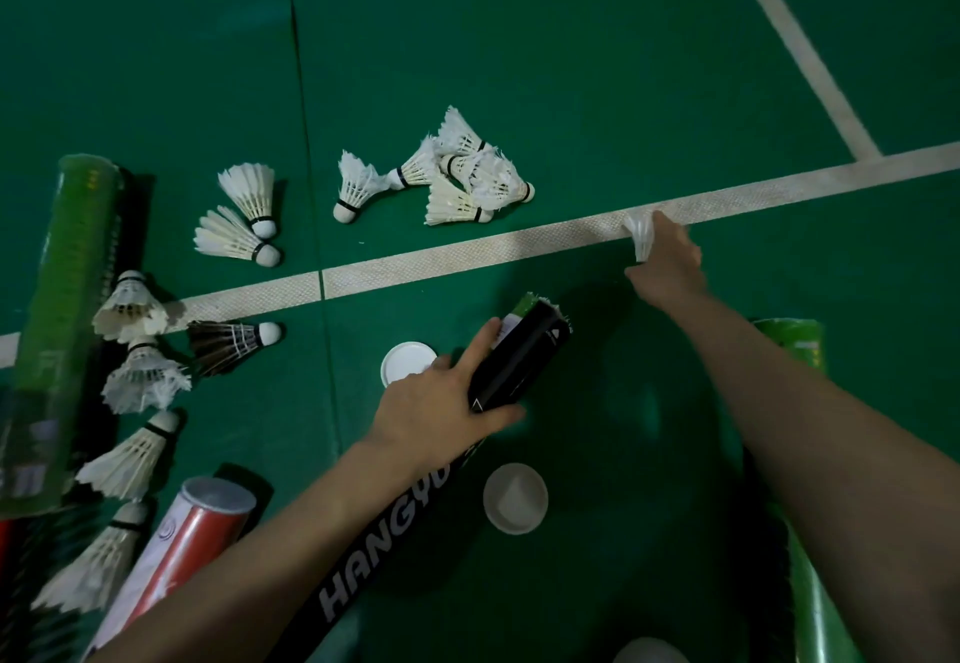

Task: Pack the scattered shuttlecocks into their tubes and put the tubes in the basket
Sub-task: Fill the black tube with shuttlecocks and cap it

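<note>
black tube [519, 361] gripped by left hand [436, 413], right hand [670, 267] pinching shuttlecock [641, 236] on white line [467, 257]

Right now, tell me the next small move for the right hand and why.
Probably bring the right hand back to the black tube and slide the shuttlecock in, cork first. It looks already pinched in that hand on the white line, while the left hand holds the tube tilted, its open end up with feathers showing at the mouth.
</note>
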